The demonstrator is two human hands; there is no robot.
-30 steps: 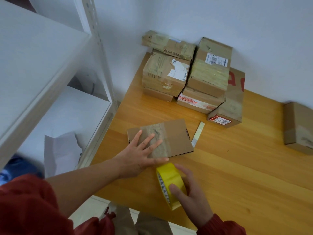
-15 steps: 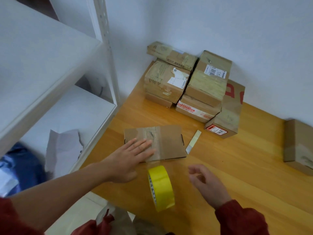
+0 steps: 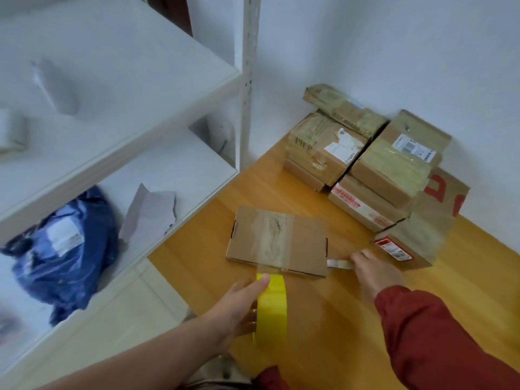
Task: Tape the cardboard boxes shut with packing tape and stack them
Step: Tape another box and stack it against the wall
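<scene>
Two shelves point(image 3: 118, 88) on the left, w/ a blue bag point(image 3: 62, 249) and grey paper point(image 3: 149, 215) on the lower one. Our left hand point(image 3: 239, 305) grips the yellow tape roll point(image 3: 271, 305), which stands on edge on the table point(image 3: 323, 327), fingers curled round its side; a clear strip runs from the roll up onto the flat box point(image 3: 278, 240) just behind it. Right of that box, our right hand point(image 3: 371, 271) pinches a small paper strip point(image 3: 339, 263) lying on the table, fingers narrow. Behind it, approx. six taped boxes point(image 3: 365, 167) sit stacked against the wall.
</scene>
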